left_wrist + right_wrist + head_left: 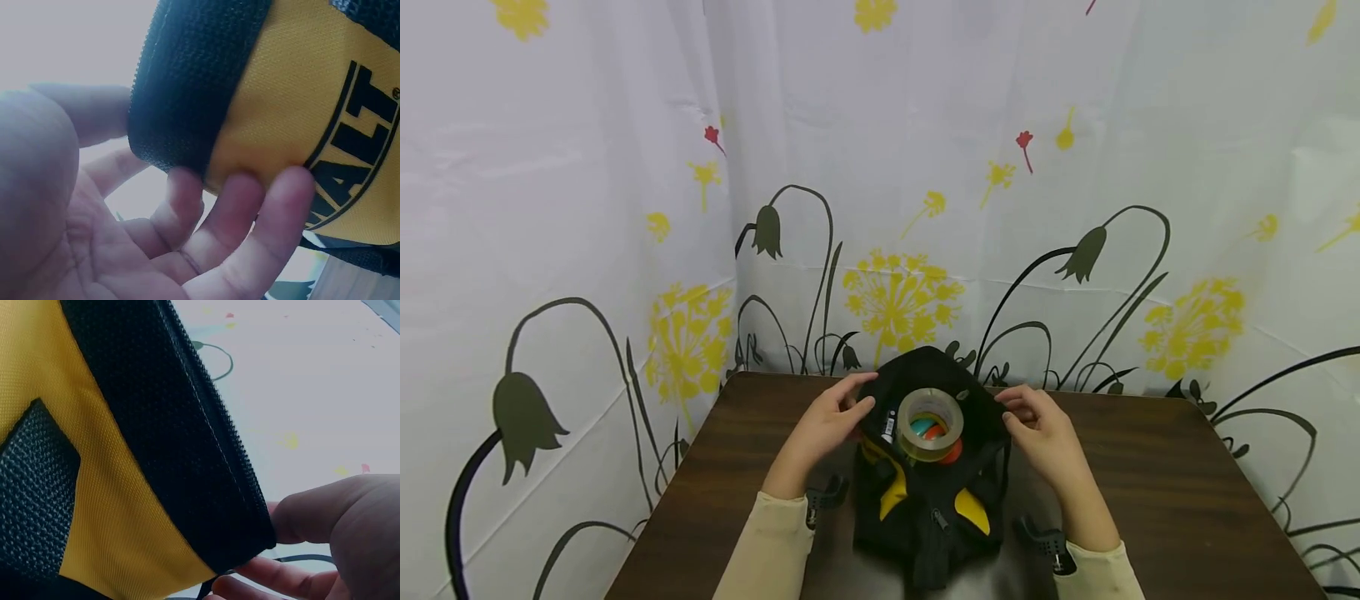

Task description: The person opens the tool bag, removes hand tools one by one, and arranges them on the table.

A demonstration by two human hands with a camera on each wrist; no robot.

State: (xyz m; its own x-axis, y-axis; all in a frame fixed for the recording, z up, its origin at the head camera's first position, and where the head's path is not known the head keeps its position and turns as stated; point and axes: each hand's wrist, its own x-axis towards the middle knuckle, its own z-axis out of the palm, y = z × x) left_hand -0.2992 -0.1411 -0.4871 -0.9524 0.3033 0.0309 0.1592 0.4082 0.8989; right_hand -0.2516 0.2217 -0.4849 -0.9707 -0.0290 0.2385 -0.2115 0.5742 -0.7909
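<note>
A black and yellow zippered tool bag [887, 523] stands on the table with its mouth spread wide. Inside it sit a roll of tape [928, 452], an orange item [954, 452] and a teal item [919, 427]. My left hand [829, 417] pinches the bag's left rim; in the left wrist view its fingers [284, 200] lie against the yellow panel with black lettering. On the opposite side, my right hand [1047, 437] pinches the right corner of the rim, thumb [306, 515] at the zipper edge. The lower contents of the bag are hidden.
The dark wooden table [1150, 483] extends to both sides of the bag. Behind it hangs a white curtain [925, 125] printed with flowers. A black wrist strap [826, 493] with a camera mount sits on each wrist.
</note>
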